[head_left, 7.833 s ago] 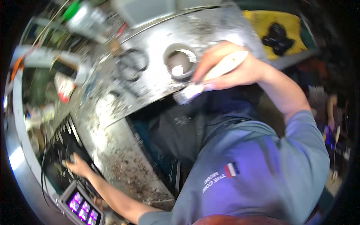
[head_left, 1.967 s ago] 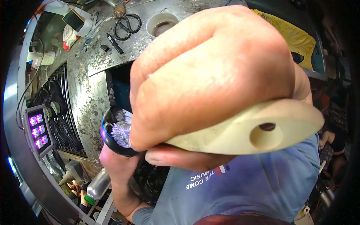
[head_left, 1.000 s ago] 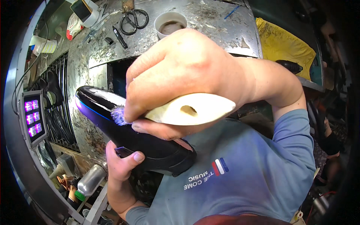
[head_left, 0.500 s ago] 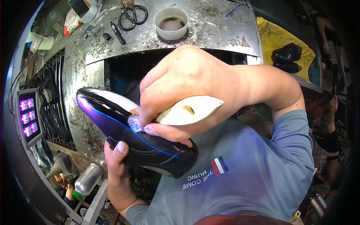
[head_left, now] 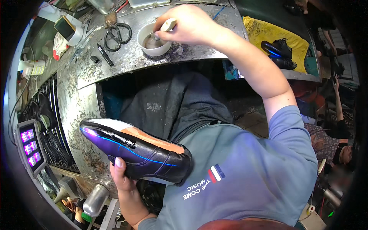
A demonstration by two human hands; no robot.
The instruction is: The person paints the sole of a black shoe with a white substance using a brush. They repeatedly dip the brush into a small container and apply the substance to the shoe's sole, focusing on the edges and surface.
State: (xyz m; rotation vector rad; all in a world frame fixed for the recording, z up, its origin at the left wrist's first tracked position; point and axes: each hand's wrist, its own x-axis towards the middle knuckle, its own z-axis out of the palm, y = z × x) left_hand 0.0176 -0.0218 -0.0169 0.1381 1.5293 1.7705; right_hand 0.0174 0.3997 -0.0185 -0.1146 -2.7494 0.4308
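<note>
A black leather shoe [head_left: 147,163] lies on its side over my lap, toe to the left and underside turned up and away. My left hand [head_left: 122,178] is closed on it, thumb against the upper and the other fingers hidden. White and tan areas show on its underside, with glossy wet black along the edge. At the bench, my right hand [head_left: 189,25] grips a brush [head_left: 168,25] by its pale handle over a round white bowl [head_left: 161,50]. Dark liquid lies inside the bowl; the bristles are hardly visible there.
On the stained metal bench [head_left: 130,63] lie black-handled scissors [head_left: 117,37] and a black marker [head_left: 104,55]. A lit purple lamp [head_left: 31,147] stands at left, near a metal bottle [head_left: 96,201]. Black shoes [head_left: 278,50] rest on yellow cloth [head_left: 255,32] at right.
My right hand has carried the brush from the shoe's edge up to the bowl. The shoe has shifted slightly down in view, still in my left hand, its underside now uncovered.
</note>
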